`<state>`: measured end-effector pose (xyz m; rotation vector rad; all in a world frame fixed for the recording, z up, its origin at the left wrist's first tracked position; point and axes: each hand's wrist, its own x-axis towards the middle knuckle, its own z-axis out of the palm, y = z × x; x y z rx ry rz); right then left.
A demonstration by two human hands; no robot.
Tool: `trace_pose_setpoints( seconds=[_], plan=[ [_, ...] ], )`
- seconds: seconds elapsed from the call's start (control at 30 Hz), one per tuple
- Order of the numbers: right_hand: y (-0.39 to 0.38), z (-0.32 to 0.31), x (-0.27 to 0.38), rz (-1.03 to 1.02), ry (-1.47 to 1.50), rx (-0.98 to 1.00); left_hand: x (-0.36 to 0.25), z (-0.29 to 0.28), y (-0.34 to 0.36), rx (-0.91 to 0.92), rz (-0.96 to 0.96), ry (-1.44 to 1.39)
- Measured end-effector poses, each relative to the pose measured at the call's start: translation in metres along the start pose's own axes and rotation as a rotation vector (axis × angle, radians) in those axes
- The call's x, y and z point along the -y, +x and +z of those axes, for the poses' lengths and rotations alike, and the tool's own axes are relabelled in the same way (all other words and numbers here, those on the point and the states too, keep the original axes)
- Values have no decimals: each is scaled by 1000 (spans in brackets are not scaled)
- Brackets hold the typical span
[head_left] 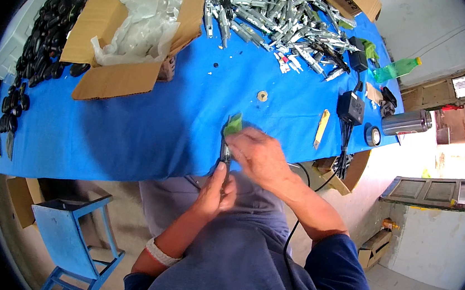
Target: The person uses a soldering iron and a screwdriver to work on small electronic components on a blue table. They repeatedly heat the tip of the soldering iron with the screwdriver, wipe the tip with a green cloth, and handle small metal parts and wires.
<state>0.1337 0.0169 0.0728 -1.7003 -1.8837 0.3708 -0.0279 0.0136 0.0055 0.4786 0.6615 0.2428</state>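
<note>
My left hand [215,195] is closed round the lower end of a slim dark and silvery metal part [225,154], thumb along its side. The part stands out past the front edge of the blue-covered table [188,135]. My right hand [260,154] is bent over the part's upper end, fingers pinched on a small green cloth [234,124] that lies against it. Those fingertips are partly hidden and slightly blurred. Ahead of my hands a small round tan disc [262,96] lies on the table, and to the right is a yellow utility knife [321,129].
A heap of similar metal parts [289,22] covers the far table. An open cardboard box [118,85] with clear plastic and many black casings [47,32] are at left. Right are a black adapter [351,107], tape roll [372,136] and steel flask [407,123]. A blue chair [67,238] stands lower left.
</note>
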Motion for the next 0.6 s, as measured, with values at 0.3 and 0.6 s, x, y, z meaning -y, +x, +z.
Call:
trace_pose_setpoints(
  seconds=[0.3, 0.6],
  plan=[
    [-9, -22, -12, 178, -109, 32, 2, -3, 0, 20, -27, -64],
    [8, 2, -3, 156, 35, 146, 1, -4, 1, 58, -36, -101]
  ],
)
